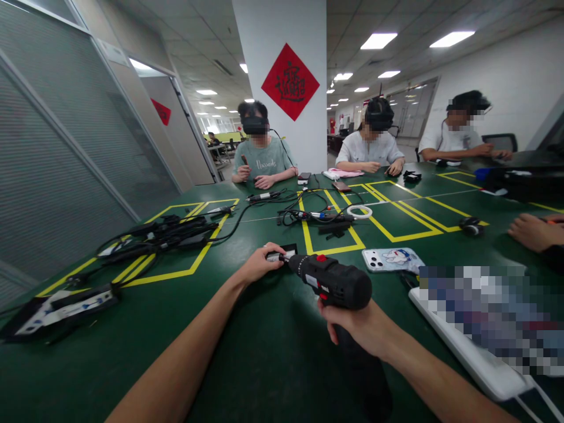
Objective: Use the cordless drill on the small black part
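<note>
My right hand (352, 322) is wrapped around the grip of a black cordless drill (332, 281) with red buttons. The drill lies level and points left, its chuck close to my left hand (261, 263). The fingers of that left hand are closed on a small silvery piece (274, 257), partly covered by them. At this piece the drill's tip seems to end, though whether it touches I cannot tell. Just behind the piece sits a flat black rectangular item (289, 248) on the green table (247, 352).
Tangled black cables (176, 232) and a black-and-white case (66, 308) lie left. Pen-like tools (321, 217) and a white ring (359, 212) lie ahead, inside yellow tape outlines. A phone (392, 259) and a white power bank (467, 343) with cables are right. Several people sit around the table.
</note>
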The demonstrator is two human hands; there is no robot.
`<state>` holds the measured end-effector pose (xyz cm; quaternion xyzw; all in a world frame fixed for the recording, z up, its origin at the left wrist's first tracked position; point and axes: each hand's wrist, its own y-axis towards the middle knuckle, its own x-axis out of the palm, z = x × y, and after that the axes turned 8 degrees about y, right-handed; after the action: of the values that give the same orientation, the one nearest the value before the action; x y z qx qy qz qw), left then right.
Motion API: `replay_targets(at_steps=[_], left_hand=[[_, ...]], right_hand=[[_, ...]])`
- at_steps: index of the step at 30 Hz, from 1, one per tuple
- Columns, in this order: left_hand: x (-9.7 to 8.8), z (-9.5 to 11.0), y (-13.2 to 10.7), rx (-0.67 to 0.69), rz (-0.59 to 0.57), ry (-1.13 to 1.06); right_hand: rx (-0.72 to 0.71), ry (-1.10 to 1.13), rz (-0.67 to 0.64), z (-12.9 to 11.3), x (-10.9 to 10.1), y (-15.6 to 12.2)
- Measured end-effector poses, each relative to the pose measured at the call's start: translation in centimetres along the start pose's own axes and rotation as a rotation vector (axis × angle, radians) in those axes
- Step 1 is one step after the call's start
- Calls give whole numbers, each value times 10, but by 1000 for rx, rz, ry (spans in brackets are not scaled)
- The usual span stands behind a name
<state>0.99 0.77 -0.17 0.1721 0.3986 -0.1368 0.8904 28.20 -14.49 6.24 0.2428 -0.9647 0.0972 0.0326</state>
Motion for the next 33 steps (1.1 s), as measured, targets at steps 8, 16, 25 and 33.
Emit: replay_targets(at_steps=[8,16,25,33], left_hand=[[-1,1,0,-4,-10,-9],[0,8,-1,5,7,-40],[-1,12,-2,-10,10,-71],[-1,13,-3,-36,9,-72]], right_hand=[[13,53,14,3,1,0],[16,17,7,-7,6,-10],[2,27,34,-6,4,-9],[13,15,18,-9,4,-9]])
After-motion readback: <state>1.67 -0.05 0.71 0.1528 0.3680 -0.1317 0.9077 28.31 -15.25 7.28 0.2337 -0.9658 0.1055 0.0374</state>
